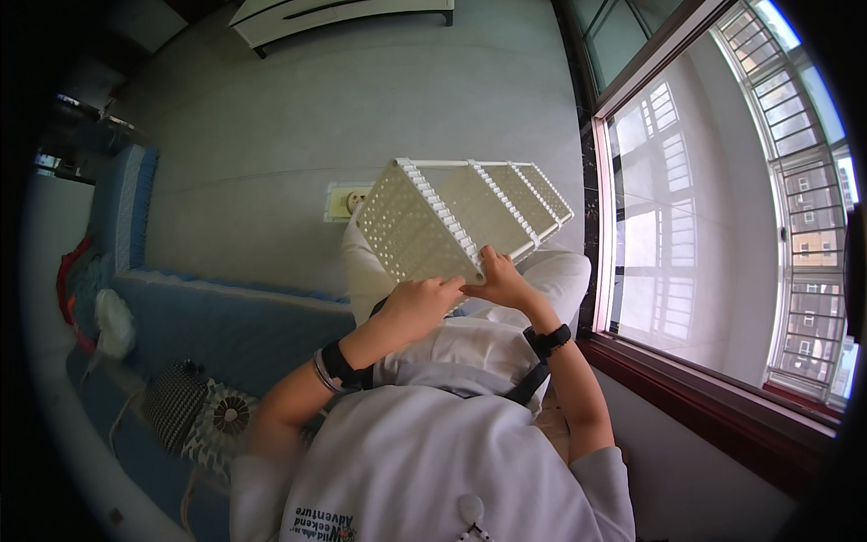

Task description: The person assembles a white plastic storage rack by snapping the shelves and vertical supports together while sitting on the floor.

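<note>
A white plastic storage rack (421, 209) lies tilted across my lap. Its end panel is full of round holes, and several shelves joined by rods run away to the right. My left hand (421, 302) is closed at the rack's near lower corner. Beside it, my right hand (498, 278) grips the same corner, with the thumb meeting the left fingertips and the index finger up along the edge. The fingers partly hide that corner, so I cannot make out any small part between them.
A blue sofa (226, 312) stretches along the left, bearing patterned cushions (219, 419) and a white plastic bag (114, 322). A yellow-and-white flat item (340, 202) lies on the floor beyond my knees. To the right is a window with a dark red sill (695, 397); a white cabinet (334, 14) stands far ahead.
</note>
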The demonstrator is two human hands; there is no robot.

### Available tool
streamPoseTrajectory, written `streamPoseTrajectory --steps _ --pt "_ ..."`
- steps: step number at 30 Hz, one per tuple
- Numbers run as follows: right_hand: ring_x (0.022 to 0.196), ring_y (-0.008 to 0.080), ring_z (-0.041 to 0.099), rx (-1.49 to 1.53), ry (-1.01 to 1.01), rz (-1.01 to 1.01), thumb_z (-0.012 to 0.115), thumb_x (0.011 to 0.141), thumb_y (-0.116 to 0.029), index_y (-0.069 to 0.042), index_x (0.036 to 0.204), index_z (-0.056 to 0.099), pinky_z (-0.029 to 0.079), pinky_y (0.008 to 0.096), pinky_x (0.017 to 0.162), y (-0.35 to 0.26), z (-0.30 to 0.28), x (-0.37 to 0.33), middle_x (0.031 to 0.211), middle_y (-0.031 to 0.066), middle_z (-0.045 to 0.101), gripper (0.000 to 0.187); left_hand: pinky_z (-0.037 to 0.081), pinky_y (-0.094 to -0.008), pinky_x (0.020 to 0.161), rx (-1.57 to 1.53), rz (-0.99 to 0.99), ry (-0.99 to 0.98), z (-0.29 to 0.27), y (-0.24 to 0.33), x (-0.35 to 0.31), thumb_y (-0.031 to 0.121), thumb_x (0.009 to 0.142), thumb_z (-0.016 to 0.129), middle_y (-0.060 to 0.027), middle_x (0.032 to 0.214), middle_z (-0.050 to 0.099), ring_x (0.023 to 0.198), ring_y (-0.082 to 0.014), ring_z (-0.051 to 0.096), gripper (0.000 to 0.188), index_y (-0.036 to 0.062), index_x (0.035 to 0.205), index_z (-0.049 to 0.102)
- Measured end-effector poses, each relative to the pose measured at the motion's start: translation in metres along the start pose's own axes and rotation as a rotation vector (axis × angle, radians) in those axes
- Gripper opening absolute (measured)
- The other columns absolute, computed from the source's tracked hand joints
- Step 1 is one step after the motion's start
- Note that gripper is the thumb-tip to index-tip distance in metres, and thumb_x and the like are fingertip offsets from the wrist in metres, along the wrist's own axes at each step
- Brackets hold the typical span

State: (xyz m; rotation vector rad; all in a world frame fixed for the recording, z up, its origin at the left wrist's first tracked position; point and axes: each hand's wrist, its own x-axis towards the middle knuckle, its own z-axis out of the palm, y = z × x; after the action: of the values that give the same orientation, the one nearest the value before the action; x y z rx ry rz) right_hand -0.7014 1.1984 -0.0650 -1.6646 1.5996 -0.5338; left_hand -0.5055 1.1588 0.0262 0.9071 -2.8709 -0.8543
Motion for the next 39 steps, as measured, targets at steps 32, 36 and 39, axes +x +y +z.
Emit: streamPoseTrajectory --steps 32,36,39 --pt "0.099 0.0341 0.049 0.238 -0.076 0.277 0.077 0.067 -0.019 0.000 0.112 0.042 0.040 0.0406 0.086 -0.015 0.008 -0.005 0.103 0.0193 0.055 0.060 0.037 -0.0493 0.095 0.232 -1.376 0.161 0.231 -0.169 -0.454 0.018 0.089 0.054 -0.0179 0.113 0.053 0.105 -0.0369 0.050 0.030 0.0004 0.114 0.053" --pt "0.101 0.0357 0.047 0.185 -0.071 0.297 0.078 0.067 -0.022 -0.001 0.115 0.042 0.038 0.0428 0.089 -0.021 0.008 -0.004 0.106 0.0183 0.054 0.064 0.038 -0.0484 0.096 -0.279 -1.636 -0.304 0.228 -0.163 -0.390 0.017 0.086 0.058 -0.0197 0.121 0.049 0.108 -0.0386 0.048 0.034 0.0022 0.117 0.053" --pt "0.101 0.0365 0.046 0.163 -0.082 0.307 0.077 0.067 -0.025 -0.001 0.116 0.041 0.037 0.0435 0.089 -0.016 0.009 -0.004 0.107 0.0181 0.054 0.065 0.044 -0.0460 0.089 -0.170 -1.300 0.023 0.227 -0.196 -0.374 0.017 0.086 0.060 -0.0197 0.127 0.042 0.107 -0.0380 0.049 0.038 0.0047 0.120 0.050"
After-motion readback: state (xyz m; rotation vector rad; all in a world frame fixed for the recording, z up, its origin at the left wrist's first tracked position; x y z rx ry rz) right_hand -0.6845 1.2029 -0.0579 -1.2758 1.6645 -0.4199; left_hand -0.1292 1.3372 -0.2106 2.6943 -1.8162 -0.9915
